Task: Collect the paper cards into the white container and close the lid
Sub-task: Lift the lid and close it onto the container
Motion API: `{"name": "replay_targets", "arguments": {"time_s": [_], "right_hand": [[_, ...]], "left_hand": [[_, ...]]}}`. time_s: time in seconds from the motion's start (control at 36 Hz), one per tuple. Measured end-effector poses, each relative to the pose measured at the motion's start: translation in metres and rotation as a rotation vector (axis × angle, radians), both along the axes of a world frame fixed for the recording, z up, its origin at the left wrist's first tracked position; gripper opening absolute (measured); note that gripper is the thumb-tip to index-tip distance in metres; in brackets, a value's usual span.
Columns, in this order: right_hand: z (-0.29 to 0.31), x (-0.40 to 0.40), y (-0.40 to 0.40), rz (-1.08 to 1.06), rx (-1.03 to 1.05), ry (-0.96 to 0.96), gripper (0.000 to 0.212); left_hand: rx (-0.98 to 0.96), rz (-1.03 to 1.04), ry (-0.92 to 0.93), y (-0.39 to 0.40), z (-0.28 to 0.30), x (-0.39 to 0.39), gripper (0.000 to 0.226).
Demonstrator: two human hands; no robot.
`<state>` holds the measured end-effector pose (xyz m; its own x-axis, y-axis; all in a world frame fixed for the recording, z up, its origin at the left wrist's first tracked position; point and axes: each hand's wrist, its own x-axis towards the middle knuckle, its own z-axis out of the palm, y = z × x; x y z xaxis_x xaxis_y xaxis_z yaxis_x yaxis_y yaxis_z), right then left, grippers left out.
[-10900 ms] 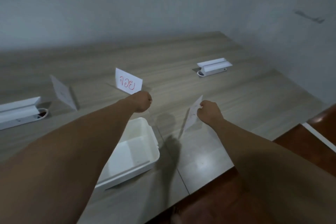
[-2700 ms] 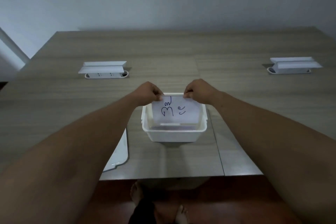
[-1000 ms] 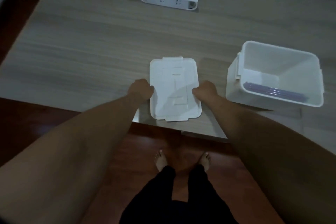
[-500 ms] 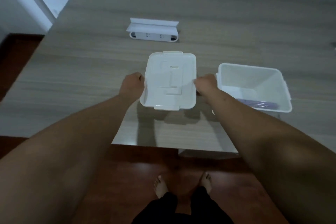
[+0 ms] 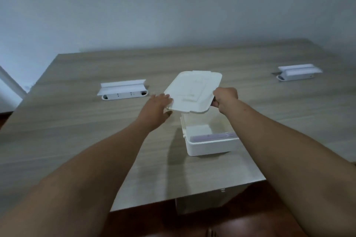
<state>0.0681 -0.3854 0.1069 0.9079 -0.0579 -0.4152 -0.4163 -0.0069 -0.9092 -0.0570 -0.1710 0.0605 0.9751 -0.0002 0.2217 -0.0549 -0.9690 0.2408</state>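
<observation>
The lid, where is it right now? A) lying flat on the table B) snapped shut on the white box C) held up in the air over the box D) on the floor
C: both hands hold the lid tilted above the open white container, left hand and right hand at its sides.

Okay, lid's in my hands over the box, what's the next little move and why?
Probably lower the lid straight down onto the white container. It is tilted in the air above the open rim, held at its sides by the left hand and right hand, and the cards already lie inside.
</observation>
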Motion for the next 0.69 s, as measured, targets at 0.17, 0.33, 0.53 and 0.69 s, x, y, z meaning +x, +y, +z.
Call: {"name": "replay_targets", "arguments": {"time_s": [0.17,0.33,0.53,0.69], "right_hand": [[0.015,0.017,-0.054,0.022,0.096,0.038,0.016],[0.010,0.038,-0.098,0.125,0.029,0.052,0.021],[-0.010,0.059,-0.121,0.174,-0.205,-0.065,0.025],[-0.021,0.069,-0.129,0.196,-0.249,-0.164,0.036]], "left_hand": [[-0.088,-0.078,-0.241,-0.058,0.024,0.038,0.021],[-0.274,0.006,-0.220,-0.090,0.049,0.065,0.015],[-0.740,0.265,-0.174,-0.106,0.057,0.086,0.020],[-1.144,0.438,-0.062,-0.103,0.026,0.084,0.033]]}}
